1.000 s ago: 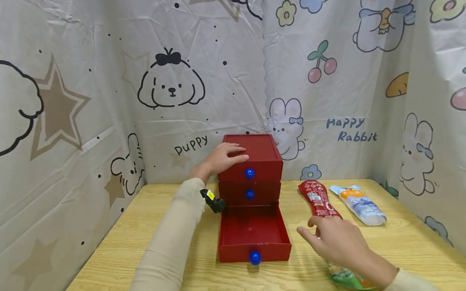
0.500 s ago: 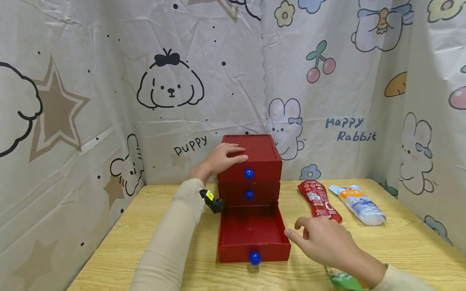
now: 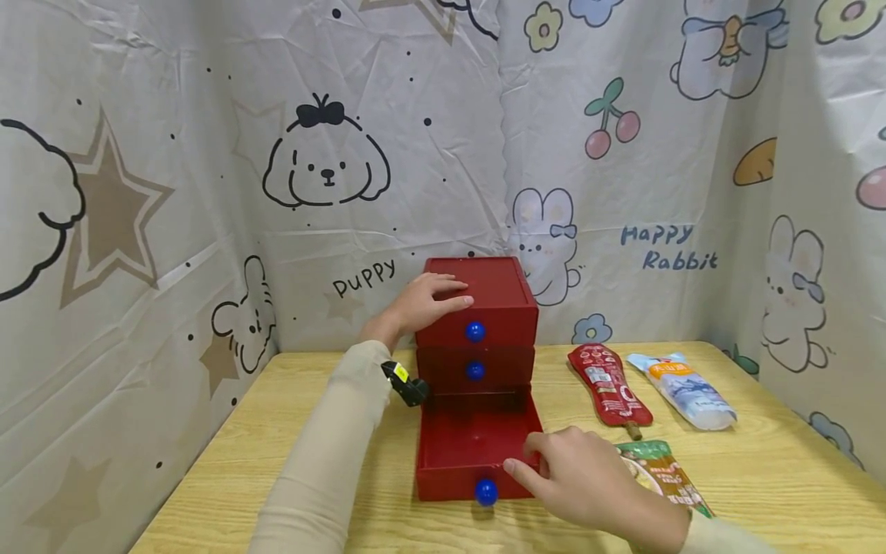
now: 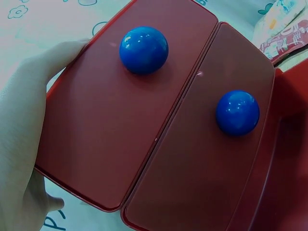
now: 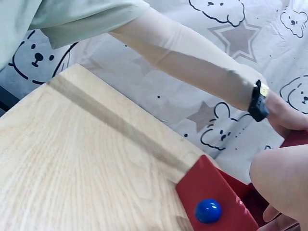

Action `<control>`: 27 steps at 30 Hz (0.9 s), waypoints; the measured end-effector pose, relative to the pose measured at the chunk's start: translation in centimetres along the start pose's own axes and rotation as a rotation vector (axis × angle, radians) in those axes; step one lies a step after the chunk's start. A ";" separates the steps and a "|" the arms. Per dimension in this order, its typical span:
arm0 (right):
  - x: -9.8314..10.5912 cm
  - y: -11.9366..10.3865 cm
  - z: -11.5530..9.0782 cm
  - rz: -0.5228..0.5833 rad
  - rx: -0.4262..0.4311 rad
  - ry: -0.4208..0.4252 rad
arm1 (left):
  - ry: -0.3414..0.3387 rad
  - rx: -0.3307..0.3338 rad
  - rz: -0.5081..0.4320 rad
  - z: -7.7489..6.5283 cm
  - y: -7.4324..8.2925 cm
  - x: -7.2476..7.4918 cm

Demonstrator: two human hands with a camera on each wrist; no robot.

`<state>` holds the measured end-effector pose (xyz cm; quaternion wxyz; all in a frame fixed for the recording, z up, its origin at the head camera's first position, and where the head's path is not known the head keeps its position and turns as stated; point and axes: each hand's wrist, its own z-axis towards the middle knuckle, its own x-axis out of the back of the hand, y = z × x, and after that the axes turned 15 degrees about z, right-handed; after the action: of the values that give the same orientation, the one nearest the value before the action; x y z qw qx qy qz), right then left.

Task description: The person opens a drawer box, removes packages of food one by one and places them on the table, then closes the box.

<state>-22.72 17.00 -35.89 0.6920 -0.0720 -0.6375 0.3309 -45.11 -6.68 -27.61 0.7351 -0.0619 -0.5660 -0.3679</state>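
A red drawer cabinet (image 3: 484, 281) with blue knobs stands on the table in the head view. Its lowest drawer (image 3: 457, 446) is pulled out, with a bare red floor and a blue knob (image 3: 486, 492) on its front. My left hand (image 3: 421, 304) rests on the cabinet's top left edge, fingers extended over the top. The left wrist view shows the upper knob (image 4: 144, 50) and middle knob (image 4: 237, 112) on closed drawers. My right hand (image 3: 588, 475), loosely bent and holding nothing, is at the drawer's front right corner; the right wrist view shows it near the drawer front (image 5: 211, 187).
Right of the cabinet lie a red spouted pouch (image 3: 605, 381), a blue-and-white package (image 3: 685, 390) and a green-and-brown pouch (image 3: 664, 473) partly behind my right hand. A patterned curtain (image 3: 443, 154) encloses the wooden table (image 3: 228, 462).
My right hand has moved left from above the pouches to the drawer's front right corner, uncovering more of the green-and-brown pouch and the red pouch's spout. The left hand stays put.
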 end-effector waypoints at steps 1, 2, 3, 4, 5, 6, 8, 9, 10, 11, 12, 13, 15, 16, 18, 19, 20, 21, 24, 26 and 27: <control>-0.2 -0.1 0.0 0.001 0.012 -0.004 | -0.001 0.002 -0.001 0.0 0.0 0.0; -0.4 -0.2 0.1 0.007 0.022 -0.007 | -0.002 0.003 -0.001 0.1 0.0 0.0; -0.6 -0.3 0.1 0.011 0.027 -0.015 | -0.001 0.003 -0.001 0.1 0.0 -0.1; -0.8 -0.4 0.2 0.019 0.031 -0.023 | -0.001 0.004 -0.002 0.1 0.0 -0.1; -1.0 -0.5 0.2 0.025 0.038 -0.031 | 0.000 0.004 -0.003 0.1 0.0 -0.1; -1.2 -0.6 0.3 0.030 0.042 -0.039 | -0.001 0.005 -0.004 0.2 -0.1 -0.1; -1.7 -0.6 0.3 0.041 0.048 -0.057 | 0.000 0.005 -0.006 0.1 -0.1 -0.1; -1.9 -0.7 0.3 0.047 0.053 -0.068 | 0.000 0.004 -0.006 0.1 -0.1 -0.1; -2.2 -0.7 0.4 0.051 0.059 -0.075 | 0.000 0.004 -0.005 0.1 -0.1 -0.1; -2.4 -0.7 0.4 0.055 0.064 -0.082 | 0.000 0.004 -0.004 0.1 -0.1 -0.1; -2.6 -0.8 0.4 0.059 0.066 -0.088 | 0.000 0.003 0.000 0.1 -0.1 -0.2; -2.8 -0.8 0.4 0.064 0.066 -0.097 | -0.002 0.004 0.001 0.1 -0.1 -0.2; -3.2 -0.9 0.4 0.080 0.052 -0.116 | -0.004 0.004 0.005 0.1 -0.2 -0.2; -3.3 -0.9 0.4 0.087 0.039 -0.125 | -0.004 0.005 0.003 0.1 -0.2 -0.2; -3.6 -0.8 0.3 0.102 0.011 -0.139 | -0.005 0.009 -0.001 0.1 -0.2 -0.2; -3.7 -0.7 0.3 0.116 -0.005 -0.148 | -0.005 0.010 -0.005 0.1 -0.2 -0.2; -3.8 -0.6 0.3 0.137 -0.021 -0.155 | -0.005 0.012 -0.009 0.1 -0.2 -0.2; -3.9 -0.5 0.3 0.166 -0.036 -0.163 | -0.005 0.014 -0.013 0.2 -0.2 -0.2; -4.4 -0.1 0.2 0.286 -0.073 -0.186 | -0.002 0.012 -0.014 0.2 -0.2 -0.2; -4.8 0.4 0.1 0.412 -0.105 -0.212 | -0.005 0.012 -0.012 0.1 -0.2 -0.2; -5.0 0.6 0.0 0.483 -0.125 -0.225 | -0.004 0.010 -0.010 0.1 -0.2 -0.2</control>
<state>-22.80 14.66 -40.35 0.5123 -0.2272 -0.6937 0.4524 -45.34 -6.68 -27.77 0.7325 -0.0561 -0.5698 -0.3683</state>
